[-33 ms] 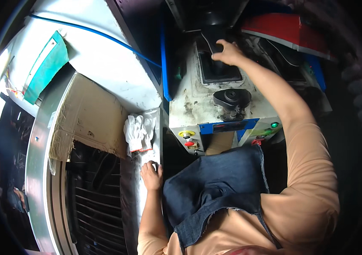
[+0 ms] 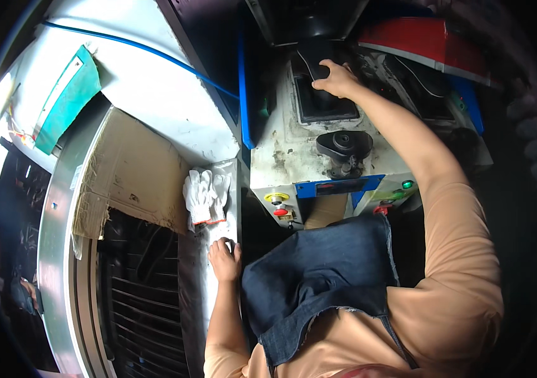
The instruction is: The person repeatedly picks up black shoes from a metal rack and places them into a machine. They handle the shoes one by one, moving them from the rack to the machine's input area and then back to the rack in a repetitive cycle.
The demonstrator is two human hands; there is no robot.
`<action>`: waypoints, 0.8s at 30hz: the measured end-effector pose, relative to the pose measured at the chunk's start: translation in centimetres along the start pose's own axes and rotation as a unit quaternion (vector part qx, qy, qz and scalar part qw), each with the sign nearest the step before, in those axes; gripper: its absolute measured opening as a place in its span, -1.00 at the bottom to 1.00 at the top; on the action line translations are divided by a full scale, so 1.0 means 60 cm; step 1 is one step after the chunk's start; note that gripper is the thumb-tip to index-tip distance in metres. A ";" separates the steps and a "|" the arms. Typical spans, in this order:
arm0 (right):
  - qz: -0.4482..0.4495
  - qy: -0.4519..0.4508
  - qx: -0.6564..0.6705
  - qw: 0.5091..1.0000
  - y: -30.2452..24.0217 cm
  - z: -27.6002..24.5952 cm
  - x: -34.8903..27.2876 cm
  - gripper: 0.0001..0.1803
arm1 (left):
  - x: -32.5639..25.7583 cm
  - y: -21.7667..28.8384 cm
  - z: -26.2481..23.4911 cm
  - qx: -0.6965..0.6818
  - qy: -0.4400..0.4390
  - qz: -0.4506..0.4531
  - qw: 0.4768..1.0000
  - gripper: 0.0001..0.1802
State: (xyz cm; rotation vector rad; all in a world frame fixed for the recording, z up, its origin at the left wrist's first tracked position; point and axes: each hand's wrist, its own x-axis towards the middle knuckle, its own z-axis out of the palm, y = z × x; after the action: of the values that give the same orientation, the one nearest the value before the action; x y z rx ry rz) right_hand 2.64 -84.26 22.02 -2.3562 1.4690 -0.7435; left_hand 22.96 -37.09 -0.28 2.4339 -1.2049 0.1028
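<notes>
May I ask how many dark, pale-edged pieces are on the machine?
2: one piece at the right hand, another piece beside the red panel; more may be hidden.

You have brown cardboard (image 2: 139,170) — white gloves (image 2: 201,198) lie just right of it, a green sheet (image 2: 76,97) above and left.

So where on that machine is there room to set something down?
The stained white top looks bare between the blue upright and the dark fitting. It's crowded farther back at the black plate, by the right hand; the ledge bears white gloves and the left hand.
</notes>
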 end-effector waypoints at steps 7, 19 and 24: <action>0.058 -0.075 0.030 0.995 -0.031 -0.037 -0.011 -0.09 | 0.000 0.005 0.006 0.014 0.007 0.007 1.000 -0.63; 0.078 -0.068 -0.019 0.994 -0.036 -0.020 -0.028 0.07 | 0.007 0.009 0.016 0.009 0.022 0.034 0.999 -0.62; -0.169 0.031 0.113 0.979 -0.018 -0.068 -0.154 -0.17 | 0.012 -0.011 0.027 0.026 0.032 0.046 0.998 -0.59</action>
State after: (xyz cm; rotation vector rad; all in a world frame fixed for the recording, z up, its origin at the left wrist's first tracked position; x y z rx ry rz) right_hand -2.09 -75.37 23.32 -2.4460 0.9506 -1.0138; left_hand 23.75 -37.92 -1.82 2.4003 -1.3012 0.2402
